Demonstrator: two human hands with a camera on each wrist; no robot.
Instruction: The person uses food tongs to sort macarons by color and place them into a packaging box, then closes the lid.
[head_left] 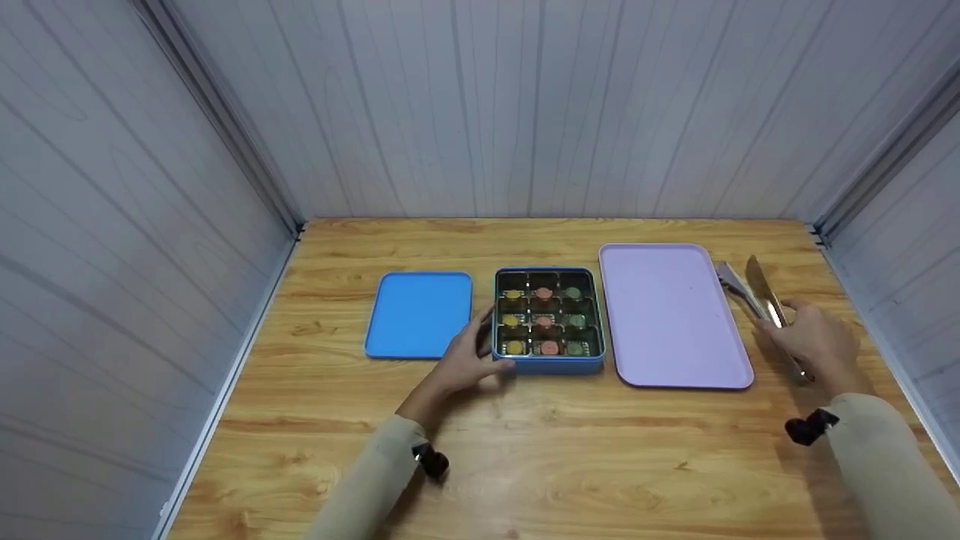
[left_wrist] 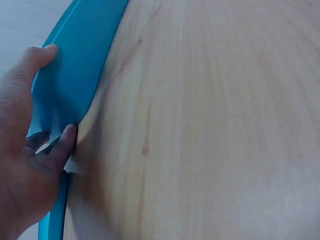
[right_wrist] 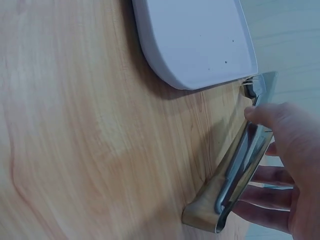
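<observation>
An open blue tin (head_left: 549, 363) sits mid-table, its grid of compartments holding round yellow, red and green pieces. My left hand (head_left: 491, 349) holds its front left corner. In the left wrist view the thumb lies on the blue tin (left_wrist: 75, 75) wall and the fingers press lower down, left hand (left_wrist: 59, 90). At the right, my right hand (head_left: 787, 322) grips metal tongs (head_left: 754, 292) lying beside the pink tray (head_left: 667, 315). The right wrist view shows the thumb on top of the tongs (right_wrist: 235, 175) and the fingers curled under, right hand (right_wrist: 260, 155), near the tray (right_wrist: 195, 40).
The tin's blue lid (head_left: 420, 313) lies flat to the left of the tin. The wooden table (head_left: 525, 465) is closed in by grey panel walls at the back and both sides. The pink tray holds nothing.
</observation>
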